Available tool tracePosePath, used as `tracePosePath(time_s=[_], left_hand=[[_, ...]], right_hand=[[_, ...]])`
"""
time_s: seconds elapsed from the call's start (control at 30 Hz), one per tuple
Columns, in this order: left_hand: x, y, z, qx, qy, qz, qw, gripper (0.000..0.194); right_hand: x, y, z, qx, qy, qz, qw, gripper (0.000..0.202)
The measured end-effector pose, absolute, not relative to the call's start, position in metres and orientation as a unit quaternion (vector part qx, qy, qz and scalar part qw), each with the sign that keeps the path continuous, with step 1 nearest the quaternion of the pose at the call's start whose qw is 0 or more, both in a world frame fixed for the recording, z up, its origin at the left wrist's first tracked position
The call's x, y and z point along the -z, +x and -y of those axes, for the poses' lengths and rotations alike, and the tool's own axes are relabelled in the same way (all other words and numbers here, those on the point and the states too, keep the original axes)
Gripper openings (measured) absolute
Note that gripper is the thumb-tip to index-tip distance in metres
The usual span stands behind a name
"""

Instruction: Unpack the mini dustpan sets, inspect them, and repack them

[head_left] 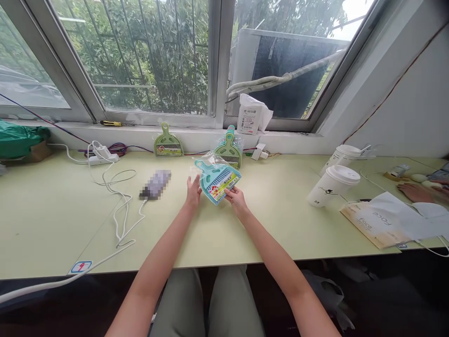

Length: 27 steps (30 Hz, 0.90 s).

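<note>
A blue dustpan and brush set (218,180) in clear wrapping is tilted above the table, its handle toward the upper left. My right hand (235,200) pinches its lower right edge. At its left side is my left hand (194,191), fingers apart and raised, with nothing visible in them. Behind the blue set, a stack of wrapped dustpan sets (229,149), green in front, leans near the wall below the window. Farther left, one green dustpan set (168,142) stands against the same wall.
A phone (155,185) and white cables (119,210) lie left on the table (273,234). To the right are white cups (333,185), a tissue pack (372,220) and another person's hand (416,193). A tissue packet (249,119) and a screwdriver (111,123) rest on the sill.
</note>
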<state>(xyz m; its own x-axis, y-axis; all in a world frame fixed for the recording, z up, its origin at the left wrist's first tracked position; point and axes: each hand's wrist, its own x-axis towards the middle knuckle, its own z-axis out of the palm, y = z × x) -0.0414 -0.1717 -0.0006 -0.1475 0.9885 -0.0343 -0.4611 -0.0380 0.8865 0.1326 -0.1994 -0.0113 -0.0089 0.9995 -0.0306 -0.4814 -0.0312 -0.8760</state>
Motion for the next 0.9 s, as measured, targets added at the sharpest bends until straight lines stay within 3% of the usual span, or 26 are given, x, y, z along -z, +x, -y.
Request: tracePosePath(time_s=[0.1, 0.27, 0.43, 0.67, 0.9], left_hand=[[0.006, -0.042, 0.168, -0.679, 0.263, -0.400, 0.556, 0.091], [0.003, -0.045, 0.170, -0.668, 0.333, -0.348, 0.566, 0.056], [0.000, -0.041, 0.173, -0.623, 0.350, -0.340, 0.612, 0.064], [0.000, -0.027, 0.178, -0.538, 0.415, -0.317, 0.662, 0.052], [0.001, -0.029, 0.176, -0.566, 0.399, -0.309, 0.653, 0.054]], right_hand=[[0.009, 0.133, 0.201, -0.615, -0.361, 0.356, 0.605, 0.035], [0.008, 0.136, 0.201, -0.602, -0.362, 0.357, 0.616, 0.033], [0.006, 0.137, 0.201, -0.605, -0.360, 0.365, 0.609, 0.034], [0.005, 0.137, 0.202, -0.573, -0.364, 0.353, 0.644, 0.033], [0.003, 0.149, 0.197, -0.566, -0.388, 0.378, 0.622, 0.029]])
